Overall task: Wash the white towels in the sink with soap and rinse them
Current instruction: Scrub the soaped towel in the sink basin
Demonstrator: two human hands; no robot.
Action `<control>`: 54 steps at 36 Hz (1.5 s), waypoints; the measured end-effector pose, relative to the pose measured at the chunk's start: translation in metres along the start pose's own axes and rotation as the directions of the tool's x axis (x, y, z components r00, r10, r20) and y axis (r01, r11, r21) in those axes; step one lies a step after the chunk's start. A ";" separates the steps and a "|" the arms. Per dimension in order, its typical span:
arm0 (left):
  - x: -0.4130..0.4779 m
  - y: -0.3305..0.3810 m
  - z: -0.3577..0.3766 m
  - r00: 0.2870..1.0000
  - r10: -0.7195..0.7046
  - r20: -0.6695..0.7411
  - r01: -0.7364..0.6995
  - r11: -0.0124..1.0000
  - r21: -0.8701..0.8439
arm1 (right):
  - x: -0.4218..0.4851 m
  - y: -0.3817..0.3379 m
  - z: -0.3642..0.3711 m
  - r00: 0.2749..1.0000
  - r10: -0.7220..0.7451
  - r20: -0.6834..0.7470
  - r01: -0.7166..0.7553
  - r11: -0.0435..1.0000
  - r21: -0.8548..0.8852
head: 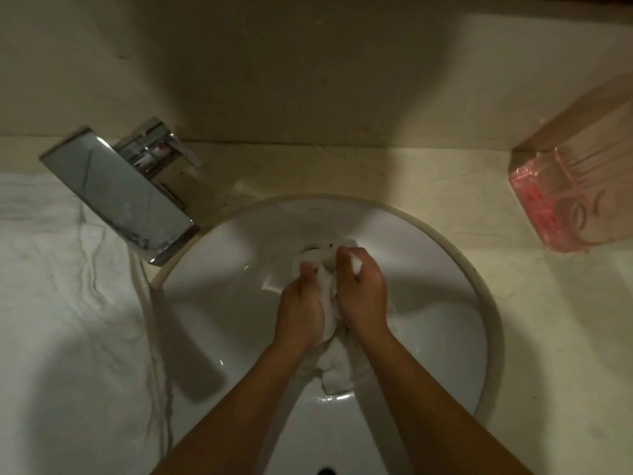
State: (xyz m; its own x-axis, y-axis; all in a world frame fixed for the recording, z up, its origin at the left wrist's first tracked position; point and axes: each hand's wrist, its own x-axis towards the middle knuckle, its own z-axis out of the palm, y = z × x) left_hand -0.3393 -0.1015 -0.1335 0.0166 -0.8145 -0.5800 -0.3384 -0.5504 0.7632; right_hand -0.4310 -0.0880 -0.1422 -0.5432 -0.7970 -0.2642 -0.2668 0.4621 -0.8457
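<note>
A wet white towel (334,365) is bunched between both hands over the middle of the round white sink (428,262). My left hand (301,310) grips its left side, fingers curled into the cloth. My right hand (363,296) grips the right side, with a fold of towel showing between thumb and fingers. The towel's lower end hangs down toward the basin's front. The drain is mostly hidden behind the cloth and hands.
A chrome faucet (120,197) juts over the sink's left rim, its handle behind it. White towels (65,286) lie spread on the counter at left. A pink soap dispenser (579,190) hangs on the wall at right. Beige counter surrounds the basin.
</note>
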 end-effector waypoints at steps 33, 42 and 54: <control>-0.014 0.029 -0.063 0.984 -0.149 0.095 0.145 0.988 0.043 | 0.001 0.006 -0.072 0.969 0.186 0.160 -0.173 0.981 -0.091; 0.005 0.009 -0.039 0.998 0.041 -0.047 -0.010 0.852 0.524 | 0.014 0.010 -0.032 0.953 0.242 0.183 -0.135 0.879 -0.458; 0.008 0.008 -0.017 0.991 -0.137 -0.006 0.136 0.987 -0.090 | -0.025 -0.014 -0.006 0.982 0.088 0.170 -0.080 0.996 -0.050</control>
State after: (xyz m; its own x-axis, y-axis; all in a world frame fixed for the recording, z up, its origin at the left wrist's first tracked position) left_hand -0.3260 -0.1159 -0.1275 0.0686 -0.7323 -0.6775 -0.2471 -0.6704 0.6996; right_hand -0.4184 -0.0719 -0.1212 -0.4214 -0.8077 -0.4123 -0.2616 0.5436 -0.7975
